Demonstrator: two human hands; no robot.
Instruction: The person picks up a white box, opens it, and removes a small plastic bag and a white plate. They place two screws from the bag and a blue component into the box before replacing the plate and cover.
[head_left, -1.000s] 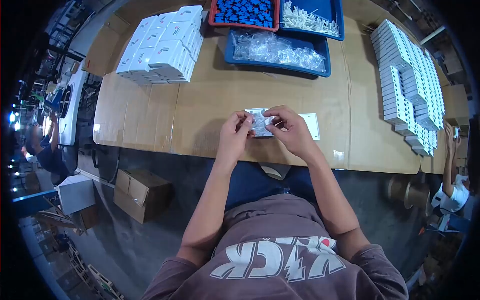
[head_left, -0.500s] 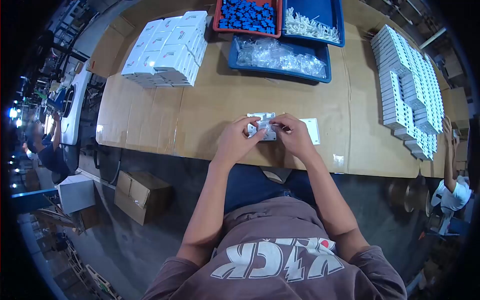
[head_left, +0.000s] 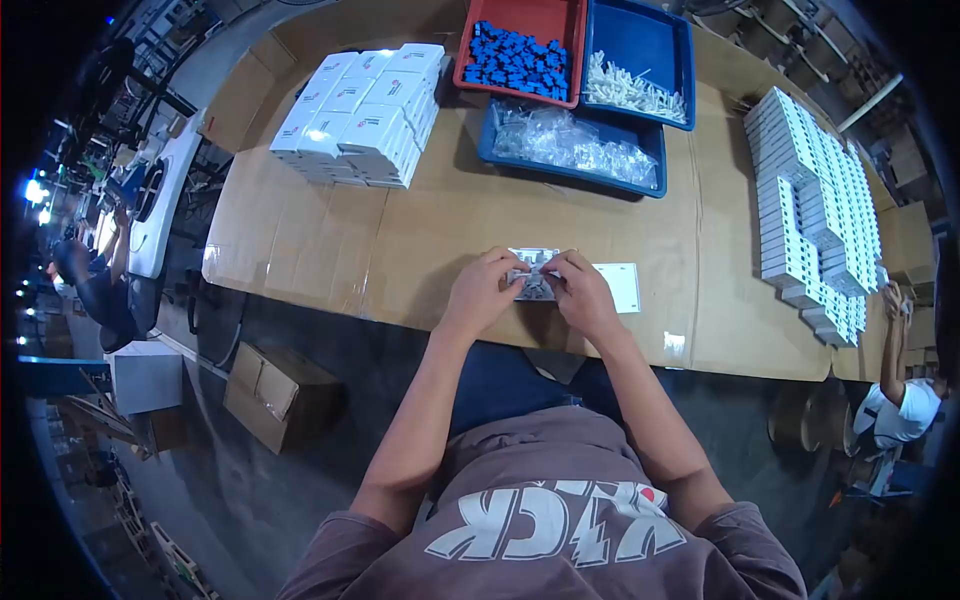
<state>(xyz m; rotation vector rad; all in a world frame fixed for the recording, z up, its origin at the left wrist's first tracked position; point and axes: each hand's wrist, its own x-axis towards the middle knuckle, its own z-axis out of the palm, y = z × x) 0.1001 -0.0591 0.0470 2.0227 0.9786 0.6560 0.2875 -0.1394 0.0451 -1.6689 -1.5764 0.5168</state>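
A small white plastic part with open inner details lies on the cardboard-covered table between my hands. My left hand is at its left side, thumb and fingers closed on its edge. From the right, my right hand has its fingertips pinched over the part's inside; whatever small thing they hold is hidden. A flat white plate lies just right of the part, partly behind my right hand.
Stacked white boxes stand back left. A red tray of blue pieces, a blue tray of white pieces and another blue tray of clear bags are behind. White parts are stacked right. Co-workers are at both sides.
The view has shifted, so the table and trays appear lower. My hands stay at the white part, with the fingertips slightly moved over it.
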